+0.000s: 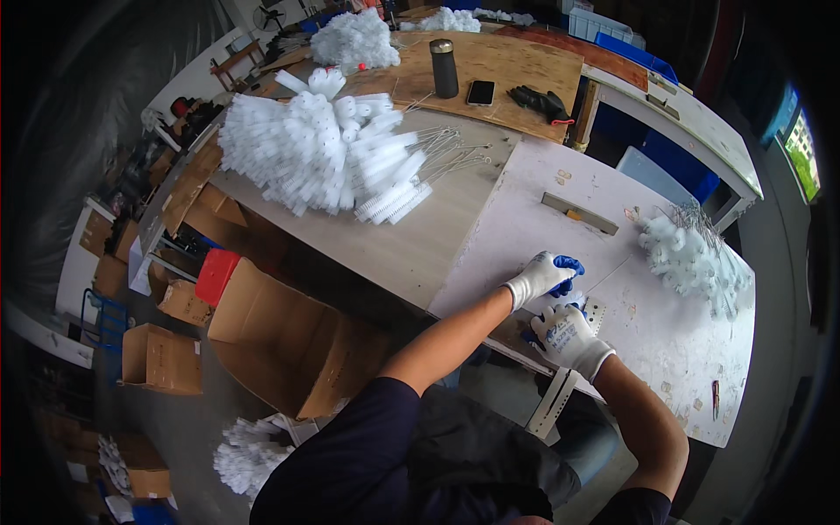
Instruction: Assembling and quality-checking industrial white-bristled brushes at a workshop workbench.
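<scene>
My left hand, in a white glove with blue fingers, is closed above the table's near edge. Whatever lies between its fingers is too small to make out. Just nearer to me, my right hand, gloved the same way, is closed beside a perforated metal plate at the table edge. Pale bristles, seemingly of a brush, show at its fingertips. A thin wire runs from there across the white tabletop. To the right lies a bunch of bristle brushes with wire ends.
A large heap of white brushes covers the left table. Behind it stand a dark bottle, a phone and black gloves. A metal bar and pliers lie on the white tabletop. An open cardboard box stands lower left.
</scene>
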Available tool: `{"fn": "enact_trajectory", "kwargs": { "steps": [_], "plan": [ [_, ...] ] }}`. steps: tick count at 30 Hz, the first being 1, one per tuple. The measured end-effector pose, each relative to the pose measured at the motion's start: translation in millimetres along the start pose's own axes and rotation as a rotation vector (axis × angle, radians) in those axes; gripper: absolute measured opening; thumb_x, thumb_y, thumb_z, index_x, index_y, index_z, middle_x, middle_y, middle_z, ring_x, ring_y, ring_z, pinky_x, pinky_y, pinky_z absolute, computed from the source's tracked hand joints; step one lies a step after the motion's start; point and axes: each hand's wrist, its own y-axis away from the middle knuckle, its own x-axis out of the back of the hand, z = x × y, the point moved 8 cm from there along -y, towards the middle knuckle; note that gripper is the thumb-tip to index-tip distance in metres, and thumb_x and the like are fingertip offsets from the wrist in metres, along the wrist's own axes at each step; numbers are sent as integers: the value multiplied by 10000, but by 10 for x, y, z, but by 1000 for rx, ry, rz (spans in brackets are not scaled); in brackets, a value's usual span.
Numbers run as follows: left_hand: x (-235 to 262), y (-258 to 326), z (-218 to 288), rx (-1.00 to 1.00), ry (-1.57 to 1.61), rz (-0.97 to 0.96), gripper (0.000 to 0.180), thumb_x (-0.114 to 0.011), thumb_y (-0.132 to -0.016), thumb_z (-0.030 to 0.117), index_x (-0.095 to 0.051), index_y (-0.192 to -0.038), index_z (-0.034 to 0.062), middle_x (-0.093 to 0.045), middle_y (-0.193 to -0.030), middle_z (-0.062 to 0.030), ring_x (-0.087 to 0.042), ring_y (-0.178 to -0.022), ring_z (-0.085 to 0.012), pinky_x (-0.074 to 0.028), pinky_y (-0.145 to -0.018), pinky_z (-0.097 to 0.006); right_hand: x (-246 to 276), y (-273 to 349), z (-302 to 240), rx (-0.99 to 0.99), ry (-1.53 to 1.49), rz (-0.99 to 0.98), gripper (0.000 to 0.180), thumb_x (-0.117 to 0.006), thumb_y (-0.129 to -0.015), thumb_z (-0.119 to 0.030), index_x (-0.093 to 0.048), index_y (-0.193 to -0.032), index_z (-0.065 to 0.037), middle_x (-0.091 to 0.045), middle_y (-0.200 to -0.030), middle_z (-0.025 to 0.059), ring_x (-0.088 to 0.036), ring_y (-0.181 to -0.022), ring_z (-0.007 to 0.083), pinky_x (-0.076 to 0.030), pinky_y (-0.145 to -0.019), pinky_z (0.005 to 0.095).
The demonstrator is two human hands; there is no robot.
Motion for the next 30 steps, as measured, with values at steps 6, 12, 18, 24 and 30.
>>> {"fn": "enact_trajectory", "kwargs": {
  "steps": [6, 12, 18, 24, 30],
  "plan": [
    [15, 47, 43, -86, 33, 9, 221, -591, -923, 134, -747, -1079, 109, -681, -758, -28, -591, -617, -84, -510, -576, -243, 83, 9, -16, -35, -31, -6, 255, -571, -877, -326, -640, -925, -85, -630, -817, 107, -634, -786, 265, -487, -669, 400],
    [-3, 56, 34, -142, 65, 10, 218, -578, -926, 95, -733, -1080, 96, -675, -748, -14, -592, -620, -77, -495, -550, -239, 81, 16, -25, -45, -26, -14, 259, -569, -880, -322, -642, -922, -77, -632, -824, 106, -633, -812, 266, -487, -676, 396],
    [-25, 108, 25, -141, 50, -3, 249, -580, -924, 83, -713, -1134, 85, -689, -837, -9, -602, -687, -71, -510, -622, -234, 43, 7, -9, -57, -23, -14, 275, -568, -879, -330, -643, -928, -71, -639, -841, 113, -640, -796, 277, -492, -675, 408],
    [327, 886, 745, -515, -420, 416, 268, -632, -883, 83, -679, -1144, 44, -727, -995, -105, -700, -862, -216, -549, -793, -318, 31, -42, -39, -74, -22, -36, 309, -566, -879, -351, -638, -987, -71, -642, -874, 132, -653, -828, 288, -502, -713, 419],
    [-494, 2791, 2471, -1317, -773, 172, 350, -734, -823, 203, -651, -1143, 91, -631, -884, -84, -635, -779, -236, -534, -692, -350, -65, 64, 49, -125, -17, -16, 332, -548, -899, -365, -633, -1031, -72, -641, -949, 142, -656, -861, 295, -507, -769, 409]
  ]
}}
